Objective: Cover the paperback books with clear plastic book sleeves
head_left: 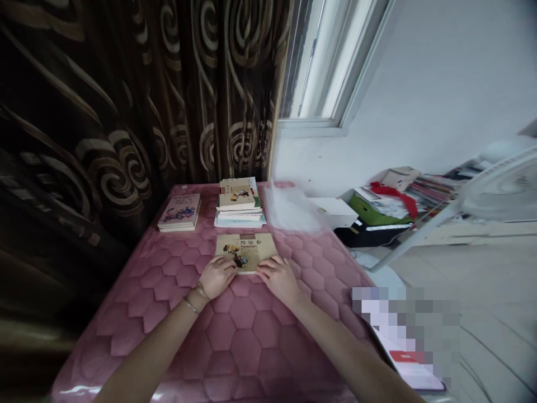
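One paperback (246, 252) touching left hand (216, 277), right hand (278, 279)

Printed characters are seen on the cover of the front book (246, 251) and on the covers of the books (237, 196) behind it, but no words can be read, because they are too small and blurred.

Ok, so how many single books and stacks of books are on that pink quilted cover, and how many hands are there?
Single book under the hands: 1
Book stacks, left pile and middle pile: 2
Hands, left hand and right hand: 2
Total: 5
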Action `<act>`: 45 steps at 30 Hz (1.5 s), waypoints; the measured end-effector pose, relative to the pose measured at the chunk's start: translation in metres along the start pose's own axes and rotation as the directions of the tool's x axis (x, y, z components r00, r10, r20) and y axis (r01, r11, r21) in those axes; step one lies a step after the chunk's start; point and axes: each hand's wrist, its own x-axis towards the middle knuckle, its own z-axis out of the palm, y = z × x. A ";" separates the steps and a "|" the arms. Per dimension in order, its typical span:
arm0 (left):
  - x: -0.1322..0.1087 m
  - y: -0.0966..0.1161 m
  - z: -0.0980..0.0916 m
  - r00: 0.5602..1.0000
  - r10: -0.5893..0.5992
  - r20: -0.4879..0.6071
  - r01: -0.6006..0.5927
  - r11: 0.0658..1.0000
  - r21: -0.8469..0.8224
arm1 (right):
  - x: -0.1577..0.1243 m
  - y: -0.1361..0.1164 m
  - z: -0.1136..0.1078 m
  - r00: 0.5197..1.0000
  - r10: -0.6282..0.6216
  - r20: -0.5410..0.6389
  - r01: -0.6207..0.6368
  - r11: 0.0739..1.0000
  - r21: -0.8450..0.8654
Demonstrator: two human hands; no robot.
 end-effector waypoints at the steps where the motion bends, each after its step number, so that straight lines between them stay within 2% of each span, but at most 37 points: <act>1: -0.005 -0.003 -0.003 1.000 -0.019 0.001 0.019 1.000 0.002 | -0.004 0.007 -0.004 1.000 0.013 -0.015 -0.013 1.000 -0.003; 4: -0.018 -0.013 -0.013 0.995 -0.094 0.042 0.094 0.996 -0.002 | -0.017 0.027 -0.013 0.999 0.046 -0.029 -0.046 0.999 -0.019; 8: -0.029 -0.022 -0.016 0.985 -0.154 0.073 0.157 0.987 -0.043 | -0.027 0.042 -0.019 0.998 0.057 0.016 -0.057 0.998 -0.023; 14: -0.038 -0.028 -0.010 0.983 -0.166 0.082 0.175 0.978 -0.115 | -0.030 0.046 -0.016 0.997 0.073 0.036 -0.073 0.997 0.019; 19: -0.042 -0.029 -0.012 0.986 -0.141 0.087 0.154 0.973 -0.171 | -0.032 0.050 -0.015 0.997 0.060 0.044 -0.061 0.998 0.026; 23: -0.043 -0.029 -0.013 0.974 -0.219 0.062 0.227 0.934 -0.274 | -0.032 0.052 -0.017 0.998 0.054 0.036 -0.056 0.996 0.064; 28: -0.045 -0.030 -0.015 0.939 -0.344 0.026 0.333 0.884 -0.328 | -0.031 0.055 -0.015 0.992 0.122 0.025 -0.124 0.982 0.140; 39: -0.049 -0.036 -0.013 0.958 -0.281 0.055 0.285 0.913 -0.293 | -0.032 0.057 -0.017 0.983 0.176 0.049 -0.181 0.974 0.140; 45: -0.048 -0.035 -0.014 0.946 -0.320 0.049 0.318 0.887 -0.335 | -0.030 0.059 -0.019 0.980 0.184 0.071 -0.192 0.972 0.134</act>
